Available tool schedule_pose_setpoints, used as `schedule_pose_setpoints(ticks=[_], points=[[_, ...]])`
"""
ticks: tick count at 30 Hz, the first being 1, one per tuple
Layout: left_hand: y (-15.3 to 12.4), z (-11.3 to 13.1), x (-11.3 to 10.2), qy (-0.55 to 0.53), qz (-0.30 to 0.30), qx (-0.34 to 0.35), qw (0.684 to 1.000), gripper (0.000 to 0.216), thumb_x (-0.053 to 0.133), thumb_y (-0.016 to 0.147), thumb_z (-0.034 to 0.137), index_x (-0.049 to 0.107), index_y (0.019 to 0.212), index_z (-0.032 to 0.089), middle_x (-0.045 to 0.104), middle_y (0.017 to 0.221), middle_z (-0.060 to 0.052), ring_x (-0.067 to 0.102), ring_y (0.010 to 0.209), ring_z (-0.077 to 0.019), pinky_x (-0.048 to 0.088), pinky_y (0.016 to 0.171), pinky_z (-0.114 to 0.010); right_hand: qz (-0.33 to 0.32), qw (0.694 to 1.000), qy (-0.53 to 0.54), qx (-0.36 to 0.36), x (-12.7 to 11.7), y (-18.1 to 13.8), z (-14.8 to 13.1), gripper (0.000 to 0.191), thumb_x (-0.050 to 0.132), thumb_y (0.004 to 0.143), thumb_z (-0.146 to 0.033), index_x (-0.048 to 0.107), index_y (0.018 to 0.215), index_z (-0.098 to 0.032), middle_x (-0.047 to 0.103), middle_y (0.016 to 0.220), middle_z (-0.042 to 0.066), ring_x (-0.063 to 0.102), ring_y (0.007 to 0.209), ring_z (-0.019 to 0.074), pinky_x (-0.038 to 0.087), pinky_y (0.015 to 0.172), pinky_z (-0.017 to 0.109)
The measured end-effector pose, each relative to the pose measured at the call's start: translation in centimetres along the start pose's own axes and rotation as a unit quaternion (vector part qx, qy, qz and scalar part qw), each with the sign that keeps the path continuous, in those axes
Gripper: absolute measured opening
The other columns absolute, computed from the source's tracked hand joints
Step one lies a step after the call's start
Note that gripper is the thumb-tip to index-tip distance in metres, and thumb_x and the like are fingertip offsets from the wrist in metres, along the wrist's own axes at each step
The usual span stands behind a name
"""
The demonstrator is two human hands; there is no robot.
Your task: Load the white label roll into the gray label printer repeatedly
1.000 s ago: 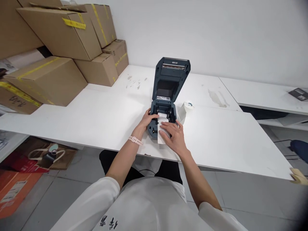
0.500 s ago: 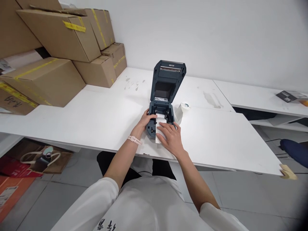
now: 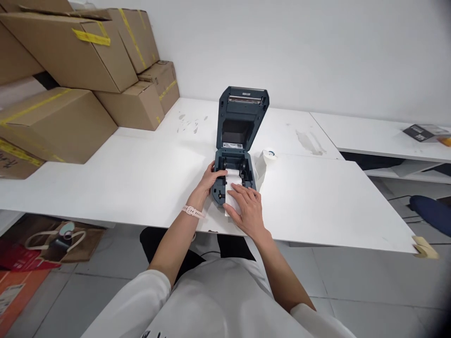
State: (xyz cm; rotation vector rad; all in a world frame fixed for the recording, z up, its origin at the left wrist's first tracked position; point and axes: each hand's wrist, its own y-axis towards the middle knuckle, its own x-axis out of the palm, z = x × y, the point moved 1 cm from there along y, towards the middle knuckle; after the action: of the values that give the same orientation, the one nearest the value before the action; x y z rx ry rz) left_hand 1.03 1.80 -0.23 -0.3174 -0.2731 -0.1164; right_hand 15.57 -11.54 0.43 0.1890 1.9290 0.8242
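Observation:
A dark blue-grey label printer (image 3: 241,119) stands on the table with its lid raised. White label paper (image 3: 232,176) lies inside it, and a strip of it reaches over the front edge. My left hand (image 3: 208,180) grips the printer's left side, thumb over the rim and the other fingers mostly hidden outside. Across the strip lies my right hand (image 3: 248,209), its fingers outstretched and touching the paper near the printer's front right. The paper under that palm is hidden.
Beside the printer on the right is a loose white roll (image 3: 262,165). Stacked cardboard boxes (image 3: 70,124) fill the left of the white table (image 3: 158,188). At the far right sits a small black box (image 3: 421,133). Bags (image 3: 58,241) stand below on the left.
The view has shifted slightly, so the boxes and printer appear a little further left. My right hand stays on the paper strip, with its fingers slightly closer together. The left hand keeps its hold.

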Motion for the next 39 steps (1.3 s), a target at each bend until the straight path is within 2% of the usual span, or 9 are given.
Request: schedule_pose_setpoints(ticks=[5, 13, 19, 28, 39], points=[[0.5, -0.2, -0.3, 0.024, -0.004, 0.003, 1.0, 0.079, 0.082, 0.06, 0.023, 0.057, 0.134, 0.02, 0.069, 0.11, -0.006, 0.065, 0.088, -0.0172, 0.054, 0.077, -0.032, -0.035, 0.999, -0.012, -0.005, -0.2, 0.1, -0.1, 0.044, 0.054, 0.104, -0.054, 0.062, 0.132, -0.022, 0.064, 0.149, 0.012, 0.06, 0.138, 0.0297, 0.037, 0.115, 0.049], [0.7, -0.1, -0.4, 0.037, -0.007, 0.018, 0.999, 0.078, 0.076, 0.059, 0.019, 0.058, 0.136, 0.022, 0.069, 0.11, -0.005, 0.064, 0.088, -0.0175, 0.053, 0.077, -0.031, -0.017, 1.0, -0.002, -0.006, 0.0, 0.1, 0.1, 0.045, 0.059, 0.101, -0.055, 0.064, 0.132, -0.024, 0.066, 0.147, 0.011, 0.062, 0.136, 0.029, 0.039, 0.116, 0.05], [0.8, 0.1, -0.4, 0.051, -0.002, 0.0, 0.999, 0.085, 0.079, 0.059, 0.023, 0.054, 0.14, 0.019, 0.067, 0.111, -0.006, 0.063, 0.085, -0.0168, 0.052, 0.07, -0.029, -0.012, 1.0, -0.005, -0.008, 0.0, 0.1, 0.1, 0.047, 0.058, 0.1, -0.059, 0.064, 0.131, -0.023, 0.067, 0.145, 0.011, 0.063, 0.135, 0.029, 0.039, 0.115, 0.049], [-0.7, 1.3, 0.3, 0.054, -0.016, 0.001, 0.998, 0.079, 0.078, 0.064, 0.023, 0.056, 0.139, 0.019, 0.067, 0.126, -0.01, 0.064, 0.097, -0.02, 0.053, 0.082, -0.032, -0.037, 0.999, 0.005, 0.017, 0.0, 0.1, 0.3, 0.048, 0.063, 0.097, -0.059, 0.066, 0.13, -0.025, 0.067, 0.145, 0.011, 0.063, 0.134, 0.0311, 0.041, 0.113, 0.048], [-0.5, 1.2, 0.3, 0.05, -0.021, -0.006, 0.999, 0.08, 0.082, 0.067, 0.024, 0.054, 0.142, 0.02, 0.066, 0.128, -0.011, 0.066, 0.098, -0.0206, 0.056, 0.081, -0.034, -0.018, 1.0, -0.001, 0.01, 0.2, 0.0, 0.3, 0.05, 0.06, 0.097, -0.063, 0.068, 0.128, -0.025, 0.068, 0.143, 0.01, 0.065, 0.129, 0.0308, 0.042, 0.111, 0.048]])
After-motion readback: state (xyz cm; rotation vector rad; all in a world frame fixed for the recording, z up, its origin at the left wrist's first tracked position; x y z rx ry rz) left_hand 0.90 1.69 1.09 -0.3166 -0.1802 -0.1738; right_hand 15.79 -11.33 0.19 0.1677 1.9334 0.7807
